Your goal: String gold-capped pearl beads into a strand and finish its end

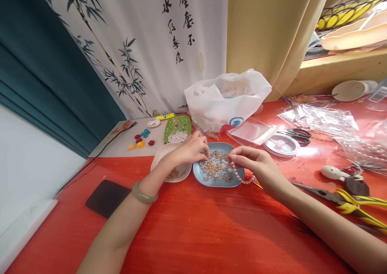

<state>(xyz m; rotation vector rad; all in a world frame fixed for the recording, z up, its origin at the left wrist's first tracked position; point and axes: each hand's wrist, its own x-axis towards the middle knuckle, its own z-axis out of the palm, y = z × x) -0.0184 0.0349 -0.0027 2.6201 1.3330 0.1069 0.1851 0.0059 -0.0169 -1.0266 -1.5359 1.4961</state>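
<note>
A strand of pink pearl beads (245,180) hangs in a curve from the pinched fingers of my right hand (252,160), over the right rim of a blue plate (198,180). That plate holds many small gold-coloured metal pieces (216,165). From the left, my left hand (195,147) reaches to the plate's left side, fingers bent down and together among the metal pieces. Whatever its fingertips hold is hidden or too small to name. Beneath my left wrist, a white plate (155,161) holds tiny gold beads (174,174), partly covered by my arm.
A green tray (167,133) with white pearls and a white plastic bag (225,100) stand behind. Scissors (298,136), yellow-handled pliers (341,197) and clear packets (320,118) lie to the right. A black phone (107,197) lies left, partly under my forearm.
</note>
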